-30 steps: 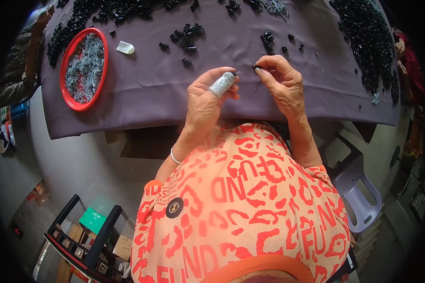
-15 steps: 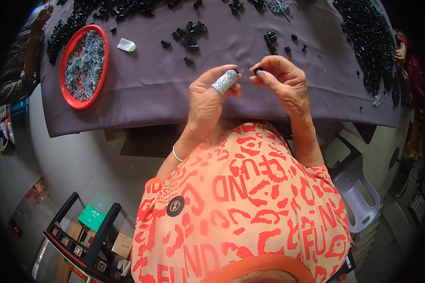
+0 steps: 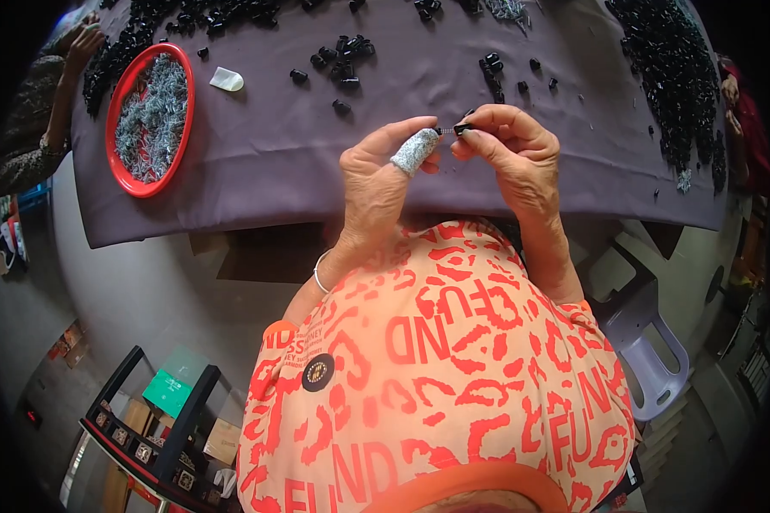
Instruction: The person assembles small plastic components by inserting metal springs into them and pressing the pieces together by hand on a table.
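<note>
My left hand [image 3: 375,171] is closed in a pinch, its thumb covered by a speckled grey-white finger sleeve [image 3: 414,152]. From its fingertips a thin metal spring [image 3: 448,131] sticks out to the right, with something dark at its base. Facing it, my right hand [image 3: 518,158] pinches a small black plastic piece [image 3: 463,129] between thumb and forefinger. The spring's free end reaches the black piece; whether it sits inside cannot be made out. Both hands are above the near part of the cloth-covered table [image 3: 274,171].
A red oval tray [image 3: 188,111] of metal springs stands at the left, beside a whitish finger-shaped sleeve [image 3: 227,79]. Small black pieces [image 3: 347,64] lie ahead, with a large heap [image 3: 663,77] at the right. Other people's hands [image 3: 85,43] show at the table's sides.
My hands have come closer together, so the gap between spring and black piece has closed. The left person's hand has shifted a little.
</note>
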`<control>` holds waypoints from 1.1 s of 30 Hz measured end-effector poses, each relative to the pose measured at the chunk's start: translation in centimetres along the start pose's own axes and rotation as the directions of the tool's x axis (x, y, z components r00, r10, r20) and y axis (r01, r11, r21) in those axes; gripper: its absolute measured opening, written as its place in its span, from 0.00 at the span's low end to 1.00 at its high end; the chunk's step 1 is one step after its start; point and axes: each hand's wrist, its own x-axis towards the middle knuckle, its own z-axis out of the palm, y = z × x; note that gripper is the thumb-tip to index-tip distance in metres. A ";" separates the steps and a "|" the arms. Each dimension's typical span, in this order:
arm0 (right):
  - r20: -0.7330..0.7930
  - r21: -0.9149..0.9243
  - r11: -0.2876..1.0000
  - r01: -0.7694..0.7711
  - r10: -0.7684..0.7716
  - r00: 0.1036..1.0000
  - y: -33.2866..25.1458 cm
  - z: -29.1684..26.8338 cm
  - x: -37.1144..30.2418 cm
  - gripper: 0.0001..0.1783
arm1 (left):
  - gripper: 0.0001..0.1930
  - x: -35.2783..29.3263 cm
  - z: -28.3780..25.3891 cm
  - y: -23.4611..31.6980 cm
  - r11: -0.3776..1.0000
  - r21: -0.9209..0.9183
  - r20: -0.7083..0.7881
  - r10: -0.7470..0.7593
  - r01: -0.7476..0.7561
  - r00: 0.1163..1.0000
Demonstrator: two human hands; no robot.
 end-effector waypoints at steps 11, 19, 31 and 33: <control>-0.001 -0.088 0.995 0.053 -0.054 0.999 0.5 0.7 -0.4 0.09 | 0.11 -0.2 0.2 -0.1 0.977 0.175 -0.001 0.124 -0.122 0.992; 0.025 -0.102 0.995 0.010 -0.007 1.000 0.4 0.6 -0.2 0.09 | 0.10 -0.2 -0.1 0.1 0.965 0.218 0.017 0.143 -0.143 0.990; 0.076 -0.269 0.920 0.286 -0.275 0.958 1.8 0.6 0.0 0.09 | 0.12 0.4 0.0 -0.2 0.972 0.207 0.067 0.101 -0.113 0.993; 0.122 -0.368 0.859 0.356 -0.335 0.934 1.3 0.6 0.1 0.10 | 0.12 0.6 -0.4 -0.8 0.915 0.330 0.095 0.214 -0.234 0.972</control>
